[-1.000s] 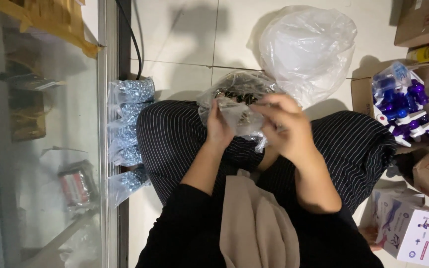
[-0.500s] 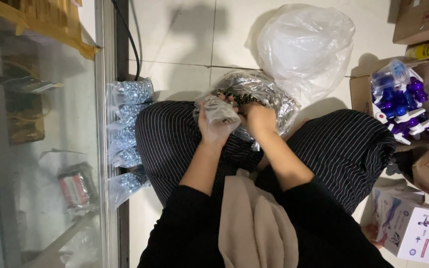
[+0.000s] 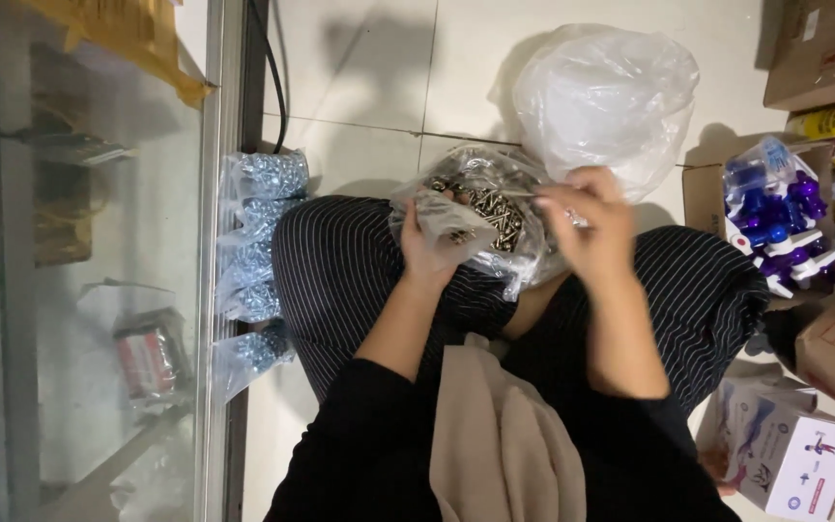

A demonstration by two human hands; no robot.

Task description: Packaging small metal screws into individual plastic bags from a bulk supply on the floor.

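- The person sits cross-legged on the tiled floor, and both hands work over the lap in the head view.
- The left hand has its fingers curled shut around a small clear bag that holds a few screws, its mouth turned toward the big open bag of screws just beside those fingers.
- Half a second ago both hands were pressed close together down in the big bag; now the right hand has lifted out and drawn off to the side, while the left has stayed at the bag's near edge.
- The right fingers are pinched nearly closed (whether a screw sits between them is too small to tell).
- Judged from that shift, a scoop or pick from the pile looks done, and the small bag is being filled a bit at a time.
- Beyond the right fingers lies a larger crumpled plastic bag; farther out on that side stands a cardboard box with blue and purple spray bottles.
- Out past the left fingers a row of filled screw packets lines the foot of a glass display case.
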